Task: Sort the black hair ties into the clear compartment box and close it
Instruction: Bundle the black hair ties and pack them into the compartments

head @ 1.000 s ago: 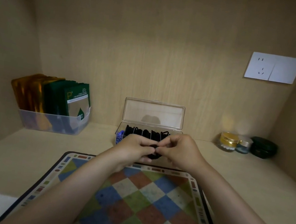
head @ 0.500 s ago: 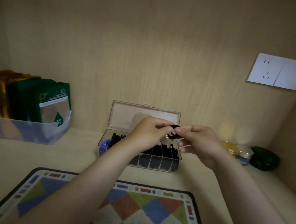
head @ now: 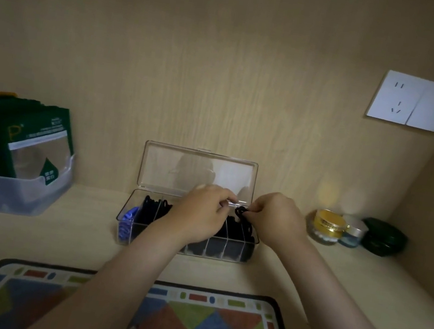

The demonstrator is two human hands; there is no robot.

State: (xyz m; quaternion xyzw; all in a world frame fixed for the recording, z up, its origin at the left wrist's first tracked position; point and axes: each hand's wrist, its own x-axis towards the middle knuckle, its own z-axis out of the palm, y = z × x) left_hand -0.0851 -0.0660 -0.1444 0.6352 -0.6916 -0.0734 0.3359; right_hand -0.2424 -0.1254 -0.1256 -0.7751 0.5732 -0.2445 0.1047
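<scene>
Both hands are dropping lower over the clear compartment box [head: 121, 216], right hand [head: 275, 218] pinching one black hair tie [head: 240, 212] at its fingertips, left hand [head: 200, 212] curling alongside, grip unclear; cells beneath are looking nearly filled, lid [head: 197, 172] behind the hands standing open.

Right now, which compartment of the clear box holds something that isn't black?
The leftmost compartment of the clear compartment box: it holds something blue, while the other compartments in view hold black hair ties.
</scene>
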